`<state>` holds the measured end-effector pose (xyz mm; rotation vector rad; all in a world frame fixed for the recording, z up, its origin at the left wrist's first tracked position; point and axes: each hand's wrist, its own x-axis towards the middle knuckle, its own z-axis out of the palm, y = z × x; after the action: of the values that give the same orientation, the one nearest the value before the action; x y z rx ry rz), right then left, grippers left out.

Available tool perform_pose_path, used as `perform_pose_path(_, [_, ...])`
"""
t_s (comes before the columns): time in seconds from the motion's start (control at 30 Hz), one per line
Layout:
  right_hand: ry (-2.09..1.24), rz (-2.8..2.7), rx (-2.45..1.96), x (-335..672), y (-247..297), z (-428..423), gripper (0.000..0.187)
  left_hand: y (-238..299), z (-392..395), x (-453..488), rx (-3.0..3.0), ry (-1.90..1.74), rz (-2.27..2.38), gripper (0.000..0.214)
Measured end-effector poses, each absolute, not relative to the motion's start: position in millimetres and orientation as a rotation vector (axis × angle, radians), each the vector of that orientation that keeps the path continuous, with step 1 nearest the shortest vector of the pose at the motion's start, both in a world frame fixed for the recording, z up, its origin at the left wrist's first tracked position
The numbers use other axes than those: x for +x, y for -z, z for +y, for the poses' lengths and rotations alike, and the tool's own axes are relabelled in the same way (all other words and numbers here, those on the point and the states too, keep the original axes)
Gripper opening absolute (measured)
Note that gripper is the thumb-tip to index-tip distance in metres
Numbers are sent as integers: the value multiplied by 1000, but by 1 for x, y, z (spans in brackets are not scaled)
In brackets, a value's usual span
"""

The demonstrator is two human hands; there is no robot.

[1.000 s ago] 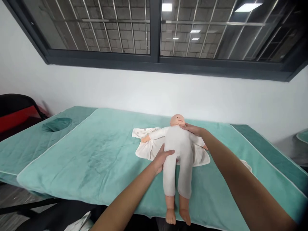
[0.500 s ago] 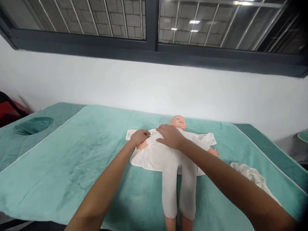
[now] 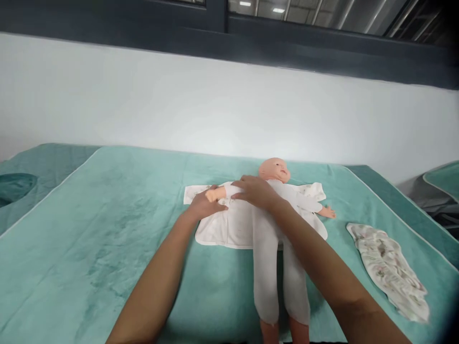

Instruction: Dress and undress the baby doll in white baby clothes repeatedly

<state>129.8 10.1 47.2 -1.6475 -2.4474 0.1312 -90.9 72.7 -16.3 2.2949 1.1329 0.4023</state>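
Observation:
A baby doll (image 3: 267, 234) in a white bodysuit with legs lies on its back, head toward the wall. Beneath its upper body is a spread white baby shirt (image 3: 222, 229) with small printed figures on its sleeves. My right hand (image 3: 256, 191) is closed over the doll's shoulder and upper arm on the left side of the picture. Under that arm's forearm, my left hand (image 3: 203, 205) grips the shirt near its left sleeve, thumb on the cloth and fingers partly hidden. The doll's small hand lies over my left hand. Its other arm stretches out to the right.
A crumpled, printed cloth garment (image 3: 389, 267) lies to the right on the green padded mat (image 3: 125, 229). Behind the mat stands a white wall (image 3: 161, 105) beneath a dark window frame (image 3: 322, 48). A round hole (image 3: 16, 188) shows at the far left.
The view has tipped down. The doll has shifted right on the shirt, its head turned right. My left hand has gone from above the doll's forearm to beneath it.

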Motion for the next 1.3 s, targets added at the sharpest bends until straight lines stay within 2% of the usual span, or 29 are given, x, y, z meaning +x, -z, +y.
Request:
perform_pose_path(0.2, [-56,-2338,-1701,131,-44,4,44,29,67,-75,2247,-673,1392,24])
perform_pose_path(0.37, [-7,-2311,-1737,128,-43,2,49,23,82,-86,1718,-994,1189,27])
perform_pose_path(0.53, [41,-2350,-1821,124,-39,5,46,5,82,-96,1111,-985,936,36])
perform_pose_path(0.7, [51,-2341,-1915,117,-31,13,40,-12,68,-101,1122,-938,974,40])
perform_pose_path(0.9, [99,-2382,-1904,110,-23,19,41,-10,36,-69,1249,-985,976,34])
perform_pose_path(1.13, [20,-2320,-1819,118,-36,13,25,5,6,-25,1297,-1013,1041,35])
perform_pose_path(1.23, [45,-1998,-1726,160,-45,-16,30,12,10,-26,1326,-1010,1085,34])
perform_pose_path(1.3, [82,-1571,-1880,199,-44,-41,42,17,15,-29,1350,-1022,1080,33])
